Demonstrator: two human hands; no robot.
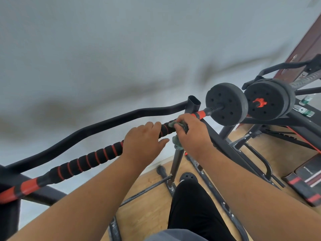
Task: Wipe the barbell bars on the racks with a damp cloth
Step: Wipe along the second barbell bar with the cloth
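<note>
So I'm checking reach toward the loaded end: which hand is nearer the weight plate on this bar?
Right. The right hand grips the cloth on the bar close to the weight plate; the left hand holds the bar farther away.

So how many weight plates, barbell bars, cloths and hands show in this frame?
Weight plates: 2, near and far
Barbell bar: 1
Cloth: 1
Hands: 2, left hand, right hand
Total: 6
</note>
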